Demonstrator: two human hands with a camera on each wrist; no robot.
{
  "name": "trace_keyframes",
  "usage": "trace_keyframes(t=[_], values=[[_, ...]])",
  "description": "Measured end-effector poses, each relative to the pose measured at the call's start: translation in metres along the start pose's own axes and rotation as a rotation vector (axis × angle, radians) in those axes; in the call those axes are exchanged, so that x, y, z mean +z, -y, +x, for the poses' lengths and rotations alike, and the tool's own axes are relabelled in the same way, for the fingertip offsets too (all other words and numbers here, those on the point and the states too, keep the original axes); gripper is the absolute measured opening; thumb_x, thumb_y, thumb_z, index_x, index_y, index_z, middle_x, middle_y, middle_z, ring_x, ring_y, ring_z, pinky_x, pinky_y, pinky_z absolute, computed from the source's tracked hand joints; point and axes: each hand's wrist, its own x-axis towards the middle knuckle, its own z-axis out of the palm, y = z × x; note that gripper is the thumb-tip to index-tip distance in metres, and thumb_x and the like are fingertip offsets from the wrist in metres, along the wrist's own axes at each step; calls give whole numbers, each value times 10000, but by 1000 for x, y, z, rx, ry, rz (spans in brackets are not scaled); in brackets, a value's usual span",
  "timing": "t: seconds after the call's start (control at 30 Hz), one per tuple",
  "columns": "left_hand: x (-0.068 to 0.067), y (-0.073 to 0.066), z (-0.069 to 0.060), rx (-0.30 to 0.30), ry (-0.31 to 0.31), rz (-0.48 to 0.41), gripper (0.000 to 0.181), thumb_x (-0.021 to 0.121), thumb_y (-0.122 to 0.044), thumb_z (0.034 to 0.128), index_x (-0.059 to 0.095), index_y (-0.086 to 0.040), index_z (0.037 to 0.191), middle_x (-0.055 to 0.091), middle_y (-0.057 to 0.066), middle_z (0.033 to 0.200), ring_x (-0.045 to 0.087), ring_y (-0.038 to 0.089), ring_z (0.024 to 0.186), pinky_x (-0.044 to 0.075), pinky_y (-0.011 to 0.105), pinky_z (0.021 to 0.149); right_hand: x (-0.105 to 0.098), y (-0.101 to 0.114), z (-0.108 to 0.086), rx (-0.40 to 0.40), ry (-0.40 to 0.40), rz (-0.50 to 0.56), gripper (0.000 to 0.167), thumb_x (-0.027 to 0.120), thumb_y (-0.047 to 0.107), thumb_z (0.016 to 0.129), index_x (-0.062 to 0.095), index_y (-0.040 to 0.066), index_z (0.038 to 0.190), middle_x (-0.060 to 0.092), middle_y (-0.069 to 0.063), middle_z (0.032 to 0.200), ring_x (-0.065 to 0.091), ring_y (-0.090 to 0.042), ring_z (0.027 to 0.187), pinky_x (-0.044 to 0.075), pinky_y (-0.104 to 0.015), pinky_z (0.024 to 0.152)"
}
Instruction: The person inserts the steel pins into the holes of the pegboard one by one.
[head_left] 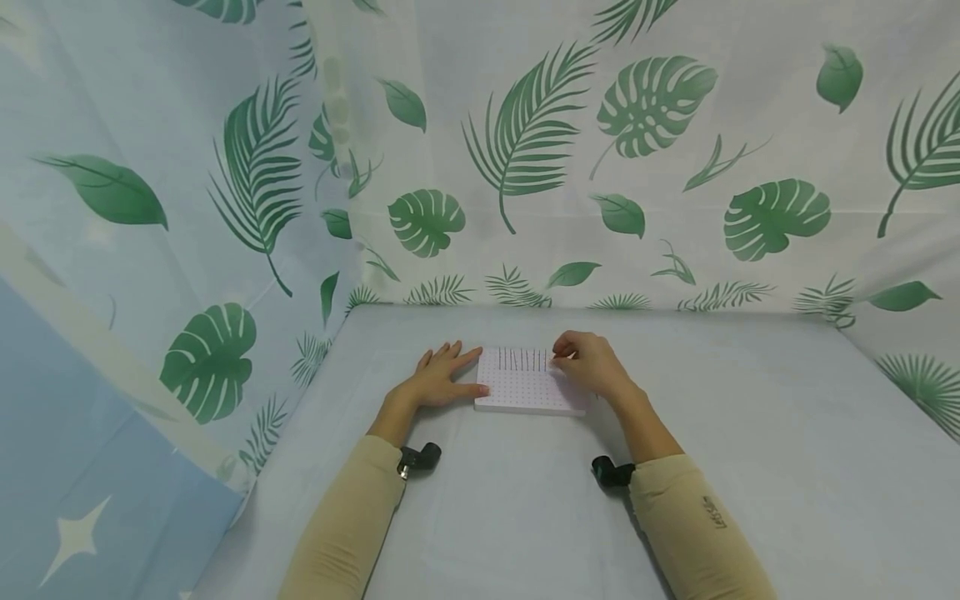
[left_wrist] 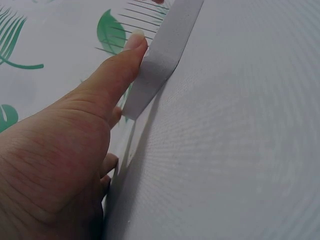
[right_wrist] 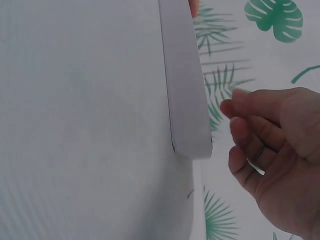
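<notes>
A white pegboard (head_left: 528, 392) with a grid of small holes lies on the table. Thin dark pins (head_left: 522, 359) stand upright in a row along its back part. My left hand (head_left: 438, 379) rests at the board's left end, fingers spread; its thumb (left_wrist: 135, 42) touches the near left edge and the index fingertip the far left corner. At the right end of the row, my right hand (head_left: 592, 364) has thumb and index finger pinched together on what seems a thin pin, mostly hidden by the fingertips. Its other fingers (right_wrist: 240, 162) are curled loosely.
A pale cloth covers the table (head_left: 517, 500). Behind it hangs a white curtain (head_left: 540, 250) printed with green leaves, and a bluish curtain (head_left: 120, 350) borders the left side. Small black cameras (head_left: 613, 472) are strapped at both wrists.
</notes>
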Motion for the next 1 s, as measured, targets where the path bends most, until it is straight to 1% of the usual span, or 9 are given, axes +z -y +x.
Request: trace_keyframes(t=[0.2, 0.3, 0.4, 0.57, 0.77, 0.87, 1.0], values=[[-1, 0, 1, -5, 0, -3, 935, 613, -752, 891, 282, -329, 1656, 128, 143, 1750, 44, 359, 1634, -21, 580, 1305, -13, -8, -4, 13, -55, -1, 180, 693, 127, 993, 709, 14, 1133, 747, -153, 1066, 672, -286, 924, 562, -400, 785], [-1, 0, 1, -6, 1, 0, 933, 611, -754, 891, 280, -335, 1656, 127, 139, 1751, 42, 354, 1634, -23, 576, 1306, -17, -12, -5, 23, -57, 8, 193, 687, 134, 999, 704, 7, 1144, 742, -163, 1077, 665, -285, 914, 552, -366, 755], [0, 0, 0, 5, -9, -2, 927, 618, -745, 894, 297, -321, 1653, 141, 154, 1746, 55, 371, 1631, -16, 590, 1303, -19, -16, -6, 27, -60, 17, 190, 689, 136, 998, 702, 8, 1138, 738, -165, 1077, 665, -283, 917, 548, -343, 738], [-1, -1, -2, 22, -18, -17, 924, 628, -733, 895, 318, -298, 1649, 160, 181, 1738, 73, 399, 1625, -7, 613, 1297, -22, -21, -7, 24, -73, 19, 153, 700, 137, 990, 702, 25, 1095, 735, -165, 1050, 671, -280, 903, 538, -322, 715], [-1, -1, -1, 22, -17, -14, 928, 624, -738, 894, 315, -296, 1650, 158, 184, 1738, 73, 403, 1624, -9, 613, 1297, -28, -27, -9, 38, -85, 3, 166, 693, 153, 995, 702, 15, 1087, 739, -177, 1051, 673, -284, 893, 531, -305, 691], [-1, -1, -1, 22, -15, -14, 931, 622, -740, 894, 312, -296, 1651, 156, 183, 1738, 72, 404, 1623, -8, 611, 1297, -31, -30, -10, 52, -85, -3, 175, 694, 153, 993, 705, 4, 1084, 742, -184, 1046, 668, -294, 898, 526, -308, 695], [-1, 0, -1, 21, -11, -11, 931, 619, -743, 893, 309, -299, 1651, 155, 177, 1740, 72, 399, 1624, -4, 608, 1298, -34, -34, -12, 91, -44, -7, 205, 700, 156, 988, 710, -12, 1105, 748, -187, 1048, 667, -302, 921, 532, -325, 715]])
